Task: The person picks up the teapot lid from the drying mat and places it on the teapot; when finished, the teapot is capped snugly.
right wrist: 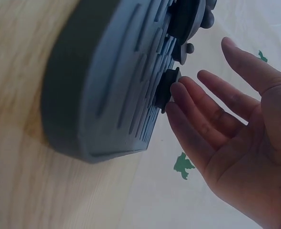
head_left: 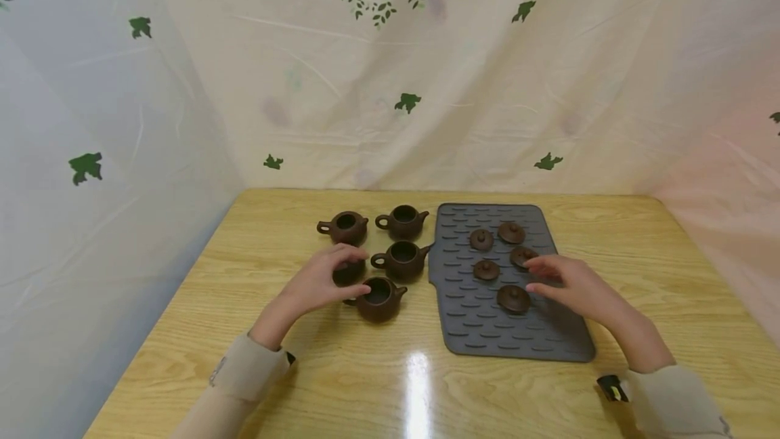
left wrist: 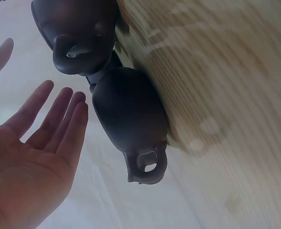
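Note:
Several small dark brown teapots without lids stand at the middle of the table. My left hand is over a partly hidden teapot, its thumb near the rim of the front teapot. In the left wrist view, its spread fingers stand apart from a teapot body with a looped handle. Above the grey ridged mat, my right hand has relaxed fingers, close to a knobbed brown lid. The front lid lies by its thumb. Whether the right fingertips touch a lid, I cannot tell.
Further lids lie on the mat, among them one at the back and one to the left. Two teapots, one at back left and another, stand behind. A leaf-patterned cloth hangs behind the wooden table.

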Available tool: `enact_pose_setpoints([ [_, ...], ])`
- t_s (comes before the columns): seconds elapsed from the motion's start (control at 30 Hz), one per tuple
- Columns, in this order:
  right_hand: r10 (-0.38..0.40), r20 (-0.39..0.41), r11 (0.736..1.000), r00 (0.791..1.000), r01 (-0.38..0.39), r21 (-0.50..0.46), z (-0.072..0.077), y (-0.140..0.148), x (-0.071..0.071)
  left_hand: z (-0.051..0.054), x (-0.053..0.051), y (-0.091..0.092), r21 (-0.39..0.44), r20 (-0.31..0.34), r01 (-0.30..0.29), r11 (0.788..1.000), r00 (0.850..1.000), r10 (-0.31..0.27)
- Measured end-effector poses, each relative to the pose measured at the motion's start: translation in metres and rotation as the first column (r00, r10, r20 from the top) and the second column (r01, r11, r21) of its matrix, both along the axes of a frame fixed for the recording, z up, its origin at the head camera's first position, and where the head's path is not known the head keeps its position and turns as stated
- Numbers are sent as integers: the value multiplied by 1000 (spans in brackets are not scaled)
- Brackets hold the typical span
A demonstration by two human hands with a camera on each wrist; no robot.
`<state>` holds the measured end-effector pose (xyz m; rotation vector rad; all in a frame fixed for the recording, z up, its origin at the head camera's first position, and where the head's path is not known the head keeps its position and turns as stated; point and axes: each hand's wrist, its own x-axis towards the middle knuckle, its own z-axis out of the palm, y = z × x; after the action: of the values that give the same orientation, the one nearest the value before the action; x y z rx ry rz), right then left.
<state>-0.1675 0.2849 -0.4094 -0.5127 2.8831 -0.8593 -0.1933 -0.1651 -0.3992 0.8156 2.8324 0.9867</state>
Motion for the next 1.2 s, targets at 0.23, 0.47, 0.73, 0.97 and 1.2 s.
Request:
enact_pose_setpoints([
  [0.23, 23, 4, 1000, 1000, -23, -18, 0, -3, 1, 1, 4, -1, 64, 73, 36, 997, 996, -41],
  [0.47, 32, 13, 999, 999, -31, -31, 1, -5, 2, -1, 2, -5, 88, 126, 81, 993, 988, -92],
  [0.73, 53, 32, 997, 998, -51, -52, 4, -9, 4, -2, 1, -8, 98, 175, 104, 990, 977, -120],
  [0.97, 83, 52, 995, 995, -80, -53, 3, -10, 2, -2, 1, -8, 102, 212, 100, 990, 970, -120],
  [1.2, 91, 98, 994, 991, -84, -72, 1, -11, 1, -3, 2, -9, 108, 214, 114, 988, 967, -135],
])
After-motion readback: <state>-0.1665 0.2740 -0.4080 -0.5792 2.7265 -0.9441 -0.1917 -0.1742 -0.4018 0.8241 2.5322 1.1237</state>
